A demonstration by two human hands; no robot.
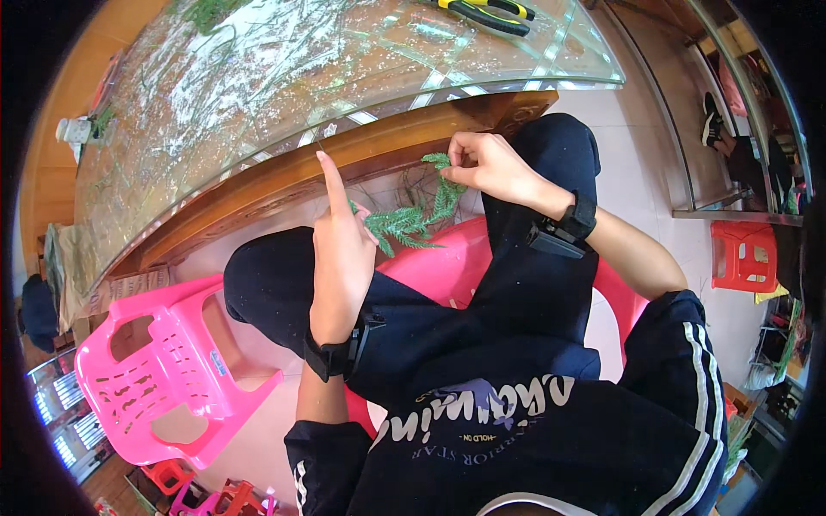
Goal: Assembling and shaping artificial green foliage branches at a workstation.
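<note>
A green artificial pine sprig [403,225] hangs in a curve between my hands, above my lap and just off the table's near edge. My left hand [342,249] grips its left end with thumb and lower fingers, while the index finger points straight up, away from it. The sprig's upper right tip is pinched between thumb and fingers of my right hand [497,169]. Part of the left grip is hidden behind the hand. Each wrist wears a black strap with a small device.
A glass-topped wooden table [391,93] is ahead, strewn with white flakes and green needle pieces [211,13]. Yellow-and-black pliers [489,12] lie at its far right. A pink plastic chair [163,361] stands at my left, and a red stool [744,256] is farther off at right.
</note>
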